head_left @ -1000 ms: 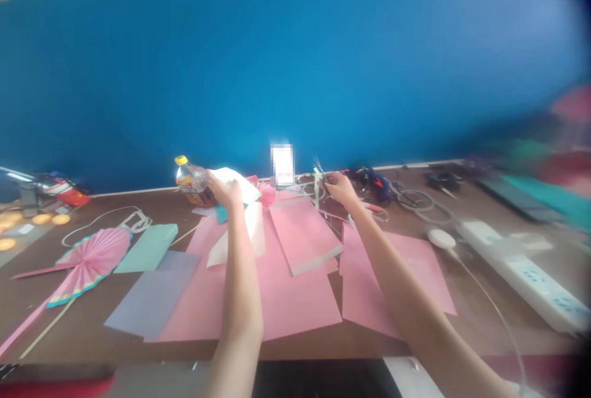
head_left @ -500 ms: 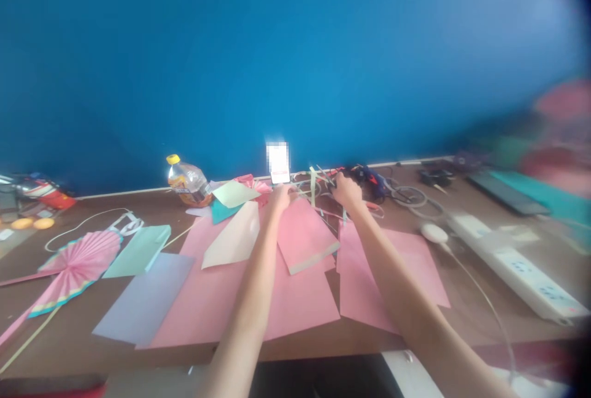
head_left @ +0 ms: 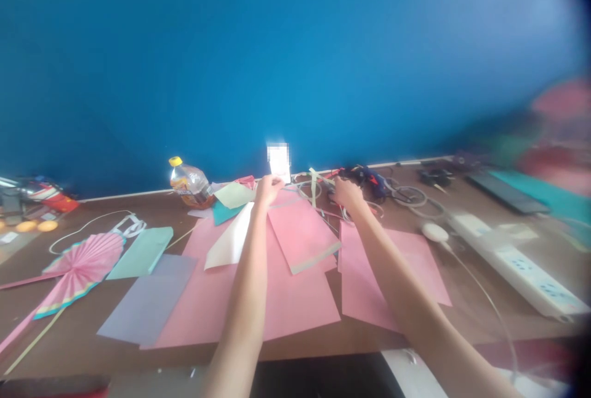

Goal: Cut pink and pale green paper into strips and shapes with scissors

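My left hand [head_left: 269, 190] is closed in a pinch at the back of the table, just in front of a bright phone-like screen [head_left: 279, 162]. Whatever its fingertips hold is too small to make out. Farther right, my right hand [head_left: 348, 192] is curled shut beside a tangle of cables; its grip is hidden by the fingers. Between the hands, a pale green strip [head_left: 314, 187] stands up, with thin cords around it. A folded pink paper [head_left: 302, 231] lies below the hands. My left forearm partly covers a cream sheet [head_left: 226, 241].
Large pink sheets [head_left: 295, 305] spread across the table. To the left are a yellow-capped bottle [head_left: 190, 185], a pink paper fan [head_left: 85, 262], a mint packet [head_left: 141, 252] and a lilac sheet [head_left: 148, 299]. A white power strip [head_left: 517, 265] and white charger [head_left: 434, 232] lie right.
My left hand has shifted slightly left and up, off the folded pink paper's top edge. Thin blades that showed by my right hand are no longer distinct. The view has tilted slightly.
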{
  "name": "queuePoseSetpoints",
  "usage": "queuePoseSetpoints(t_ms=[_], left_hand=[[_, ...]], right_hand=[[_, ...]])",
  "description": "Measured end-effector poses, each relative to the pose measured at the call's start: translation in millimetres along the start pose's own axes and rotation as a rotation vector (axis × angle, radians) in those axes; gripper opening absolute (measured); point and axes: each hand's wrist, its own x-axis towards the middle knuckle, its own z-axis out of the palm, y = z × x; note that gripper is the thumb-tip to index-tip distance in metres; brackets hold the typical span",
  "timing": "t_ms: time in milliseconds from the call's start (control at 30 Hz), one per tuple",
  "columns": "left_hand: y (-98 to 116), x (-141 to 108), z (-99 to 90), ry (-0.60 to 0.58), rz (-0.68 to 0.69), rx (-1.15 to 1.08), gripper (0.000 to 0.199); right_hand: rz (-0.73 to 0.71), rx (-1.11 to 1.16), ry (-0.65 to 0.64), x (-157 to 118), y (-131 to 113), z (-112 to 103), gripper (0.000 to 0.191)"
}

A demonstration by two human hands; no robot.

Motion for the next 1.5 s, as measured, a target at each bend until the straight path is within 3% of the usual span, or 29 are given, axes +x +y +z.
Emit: queuePoseSetpoints(t_ms=[100,200,300,367,433,533,633,700,833,1033,1200,1500], left_hand=[[2.0,-9.9,-1.1,-0.138,-0.033,0.01,0.021],[-5.3,-22.9,0.7,-0.201,-0.084,0.096,0.025],[-13.3,-34.4,-0.2,-0.259,-0.055,0.073,0.029],[-14.9,-39.4,-3.2,-0.29,-0.02,0.05,0.031],[-13.9,-42.4,-6.9,-0.297,0.015,0.043,0.032],[-12.0,-45.6,-11.0,-0.296,0.035,0.018,0.034],[-13.5,-49.5,-10.9,-0.294,0.01,-0.007,0.033],[-16.2,-52.6,-8.7,-0.283,-0.008,-0.013,0.033],[-23.8,-58.0,-2.1,-0.252,-0.016,-0.031,0.033],[-40.9,-66.1,-0.1,-0.087,-0.056,0.041,0.032],[-50.7,-73.9,-1.3,-0.038,-0.062,0.096,0.032],[-43.7,-80.8,2.7,-0.064,-0.097,0.236,0.028]], right_hand=[[0.004,0.005,0.015,-0.2,-0.8,-1.4,0.043],[-0.008,-0.012,0.03,-1.1,-2.4,-4.0,0.027],[-0.049,0.007,0.21,-0.8,-8.0,-6.3,0.024],[-0.072,0.138,0.306,1.1,-15.7,-4.4,0.024],[-0.094,0.395,0.191,3.6,-26.2,1.9,0.027],[-0.18,0.909,-0.203,6.0,-43.6,18.3,0.035],[-0.209,1.146,-0.335,4.7,-56.5,35.4,0.038],[-0.254,1.146,-0.322,3.3,-60.4,44.0,0.038],[-0.34,1.054,-0.132,5.2,-58.4,56.2,0.029],[-0.299,0.805,0.121,12.0,-51.4,70.6,0.014],[-0.371,0.672,0.231,10.3,-54.1,77.0,0.018],[-0.234,0.458,0.331,0.5,-58.0,77.9,0.019]])
